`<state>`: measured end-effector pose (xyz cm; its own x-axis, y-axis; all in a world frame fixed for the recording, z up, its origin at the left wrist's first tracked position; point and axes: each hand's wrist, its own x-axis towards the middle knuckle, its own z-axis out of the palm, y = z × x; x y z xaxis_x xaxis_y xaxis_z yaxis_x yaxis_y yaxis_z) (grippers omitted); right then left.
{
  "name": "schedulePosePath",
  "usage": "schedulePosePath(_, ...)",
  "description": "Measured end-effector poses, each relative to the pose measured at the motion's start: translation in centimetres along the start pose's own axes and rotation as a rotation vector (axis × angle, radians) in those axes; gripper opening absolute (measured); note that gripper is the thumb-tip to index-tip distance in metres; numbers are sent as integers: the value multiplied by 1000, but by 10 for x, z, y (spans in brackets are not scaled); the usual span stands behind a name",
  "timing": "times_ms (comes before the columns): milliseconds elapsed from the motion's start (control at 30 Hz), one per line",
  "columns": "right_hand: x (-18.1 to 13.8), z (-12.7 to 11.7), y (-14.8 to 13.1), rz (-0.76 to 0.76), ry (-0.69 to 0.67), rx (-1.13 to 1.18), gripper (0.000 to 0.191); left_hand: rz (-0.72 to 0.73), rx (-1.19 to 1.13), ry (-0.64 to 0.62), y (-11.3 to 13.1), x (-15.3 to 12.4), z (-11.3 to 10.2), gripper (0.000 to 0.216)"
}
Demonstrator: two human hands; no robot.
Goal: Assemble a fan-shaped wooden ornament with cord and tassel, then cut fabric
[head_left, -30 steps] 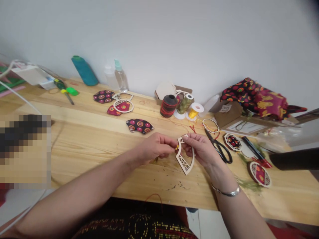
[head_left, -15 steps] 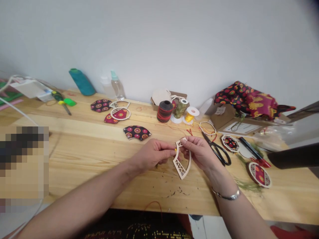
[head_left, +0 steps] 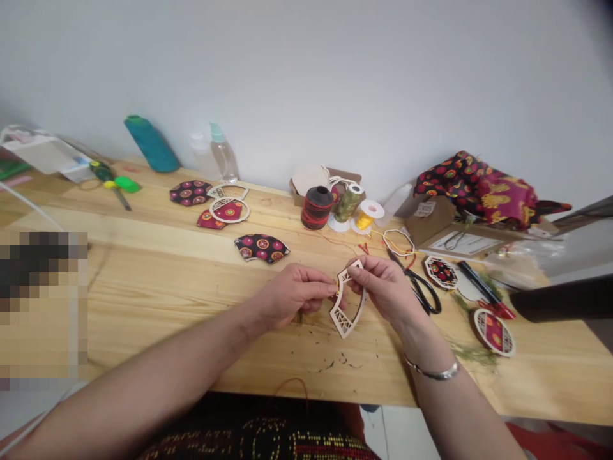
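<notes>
My right hand (head_left: pixel 380 281) grips a fan-shaped wooden frame (head_left: pixel 343 322) by its upper end, thumb in front. The frame is open in the middle, with cut-out lattice at both ends, and stands tilted above the table. At its inner curved edge, my left hand (head_left: pixel 299 295) pinches a thin yellow cord (head_left: pixel 338 292), mostly hidden by the fingertips. A dark green wisp (head_left: pixel 299 316) shows beneath that hand. Beyond lies a fan-shaped piece of patterned fabric (head_left: pixel 262 248). Black-handled scissors (head_left: pixel 424 291) lie just past my right wrist.
Spools of red-black (head_left: pixel 317 207), green (head_left: pixel 348 203) and yellow thread (head_left: pixel 364 220) stand at the back. Finished-looking round (head_left: pixel 493 332) and octagonal ornaments (head_left: pixel 441 273) lie right, near a cardboard box (head_left: pixel 445 236) with fabric. A dark cylinder (head_left: pixel 560 303) juts in. A teal cone (head_left: pixel 152 145) leans back left.
The view has shifted slightly. My hands keep nearly the same places, and the frame has turned a little, its lower end moving slightly left and up.
</notes>
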<state>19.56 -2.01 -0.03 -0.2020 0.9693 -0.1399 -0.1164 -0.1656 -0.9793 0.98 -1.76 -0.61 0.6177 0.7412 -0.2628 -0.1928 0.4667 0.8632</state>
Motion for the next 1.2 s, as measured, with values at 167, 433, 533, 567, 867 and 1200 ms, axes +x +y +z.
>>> schedulePosePath(167,0,-2,1,43,-69,-16,24,-66,2,-67,2,-1,0,16)
schedulePosePath(433,-4,-4,1,93,-233,-27,18,-140,42,-205,-3,-2,-5,12)
schedulePosePath(533,-5,-4,0,107,-279,-75,19,-200,101,-254,-4,-3,-3,11)
schedulePosePath(567,-6,-4,0,111,-301,-89,20,-225,117,-260,-4,-3,-2,11)
schedulePosePath(867,-1,-6,-5,66,-325,-111,21,-251,91,-51,-5,0,0,9)
schedulePosePath(1200,0,-5,-9,52,-252,-155,23,-176,70,72,-5,2,4,9)
